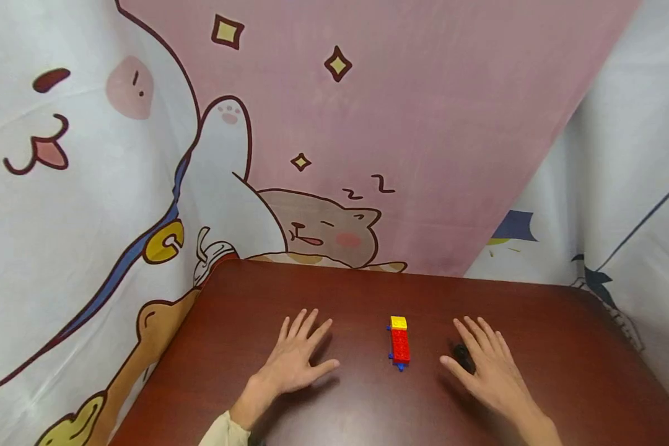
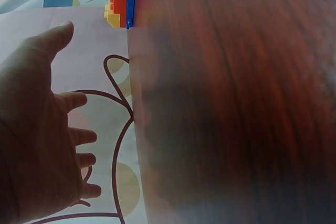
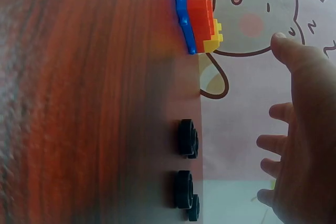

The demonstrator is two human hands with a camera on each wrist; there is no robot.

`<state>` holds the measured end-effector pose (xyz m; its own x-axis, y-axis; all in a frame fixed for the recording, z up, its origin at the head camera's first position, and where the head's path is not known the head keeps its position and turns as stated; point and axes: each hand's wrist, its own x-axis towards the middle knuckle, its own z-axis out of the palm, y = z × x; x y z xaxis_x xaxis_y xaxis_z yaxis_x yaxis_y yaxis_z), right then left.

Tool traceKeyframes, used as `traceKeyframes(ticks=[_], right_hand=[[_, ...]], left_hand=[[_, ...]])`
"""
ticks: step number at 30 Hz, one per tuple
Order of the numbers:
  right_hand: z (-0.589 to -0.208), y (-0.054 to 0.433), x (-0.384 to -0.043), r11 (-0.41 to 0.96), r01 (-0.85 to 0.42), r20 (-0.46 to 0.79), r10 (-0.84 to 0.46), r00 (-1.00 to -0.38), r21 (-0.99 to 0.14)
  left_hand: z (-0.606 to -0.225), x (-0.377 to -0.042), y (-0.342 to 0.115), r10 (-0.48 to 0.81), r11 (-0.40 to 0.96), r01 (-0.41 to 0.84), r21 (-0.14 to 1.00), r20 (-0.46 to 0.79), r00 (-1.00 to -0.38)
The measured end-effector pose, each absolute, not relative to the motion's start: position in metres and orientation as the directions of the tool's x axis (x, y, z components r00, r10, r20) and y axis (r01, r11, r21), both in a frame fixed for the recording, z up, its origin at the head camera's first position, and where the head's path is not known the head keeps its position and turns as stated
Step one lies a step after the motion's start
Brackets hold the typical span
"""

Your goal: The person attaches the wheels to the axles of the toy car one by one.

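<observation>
Between the two hands, a toy-brick car body (image 1: 399, 344) sits on the table, with red bricks, a yellow brick at its far end and a blue base; no wheels show on it. My left hand (image 1: 293, 362) hovers to its left, fingers spread, holding nothing. To its right my right hand (image 1: 493, 370) is spread likewise above several black wheels (image 1: 464, 358), which it partly hides in the head view. The right wrist view shows the wheels (image 3: 186, 190) standing upright on the table, apart from the hand (image 3: 310, 135).
The dark red-brown table (image 1: 212, 353) has a rounded far edge. Behind it and at both sides hangs a cloth (image 1: 451, 124) printed with cartoon animals. Its left side comes close against the table edge.
</observation>
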<state>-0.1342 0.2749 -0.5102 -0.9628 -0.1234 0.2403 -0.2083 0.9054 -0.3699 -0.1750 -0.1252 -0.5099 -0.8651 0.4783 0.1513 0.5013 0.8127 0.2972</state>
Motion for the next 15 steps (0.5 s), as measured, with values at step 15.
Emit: traceKeyframes(ticks=[15], right_hand=[[-0.512,0.278,-0.132,0.839,-0.239,0.305,-0.092,-0.948,-0.489]], left_hand=[[-0.499,-0.177,-0.107,0.419,0.788,0.463,0.405,0.198,-0.886]])
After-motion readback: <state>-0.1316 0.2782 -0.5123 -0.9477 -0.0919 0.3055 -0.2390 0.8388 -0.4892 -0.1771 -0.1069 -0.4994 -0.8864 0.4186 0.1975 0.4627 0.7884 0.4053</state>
